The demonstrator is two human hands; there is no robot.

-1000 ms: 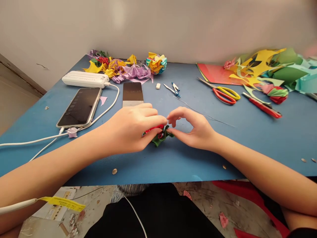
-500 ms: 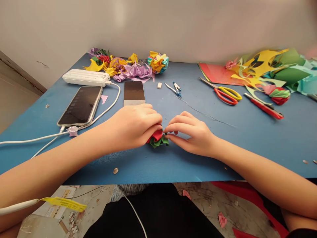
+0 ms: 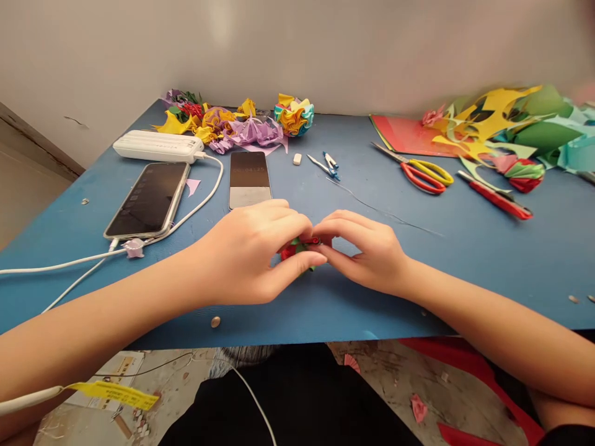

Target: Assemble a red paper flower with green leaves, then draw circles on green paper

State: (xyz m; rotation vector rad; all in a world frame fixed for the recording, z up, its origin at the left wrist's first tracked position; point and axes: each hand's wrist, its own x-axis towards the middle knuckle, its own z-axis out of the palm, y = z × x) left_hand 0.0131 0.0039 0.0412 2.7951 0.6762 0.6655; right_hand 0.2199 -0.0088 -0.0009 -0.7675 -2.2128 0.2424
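Left hand (image 3: 246, 254) and right hand (image 3: 367, 251) both pinched on paper flower (image 3: 297, 248); fingertips meet over it, low over table (image 3: 325, 310). Since half second ago: hands closed in, left thumb now under bundle; green petals that spilled below grip mostly hidden, only red sliver and bit of green between fingers; flower looks squeezed tighter. Wire (image 3: 385, 214) just beyond right knuckles; phone (image 3: 250, 183) just beyond left hand.
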